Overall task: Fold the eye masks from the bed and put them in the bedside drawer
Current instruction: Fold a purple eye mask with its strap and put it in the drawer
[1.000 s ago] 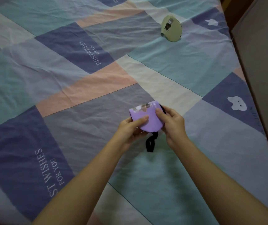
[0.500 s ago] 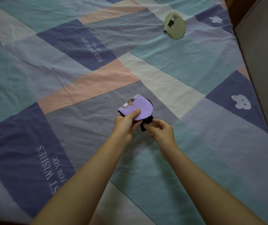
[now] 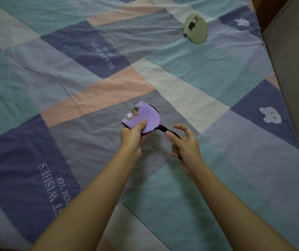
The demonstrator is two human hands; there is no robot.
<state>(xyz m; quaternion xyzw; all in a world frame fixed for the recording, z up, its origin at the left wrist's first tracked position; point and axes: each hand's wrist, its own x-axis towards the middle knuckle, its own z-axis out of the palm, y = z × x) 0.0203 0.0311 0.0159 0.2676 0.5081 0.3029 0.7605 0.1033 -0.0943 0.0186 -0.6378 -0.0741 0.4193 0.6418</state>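
Observation:
A purple eye mask with a cartoon print is folded in half and held just above the bed. My left hand pinches its lower edge, thumb on top. Its black elastic strap runs out to the right, stretched taut. My right hand holds that strap, which passes under the palm and shows again at the wrist side; the fingers are partly spread. A second, pale green eye mask, also folded, lies on the bed far back on the right.
The patchwork bedspread fills the view, with blue, teal, pink and white panels. The bed's right edge runs diagonally beside a grey floor or wall. No drawer is in view.
My right hand let go of the mask's body, took the black strap and pulled it out to the right. My left hand kept the folded purple mask and tilted it.

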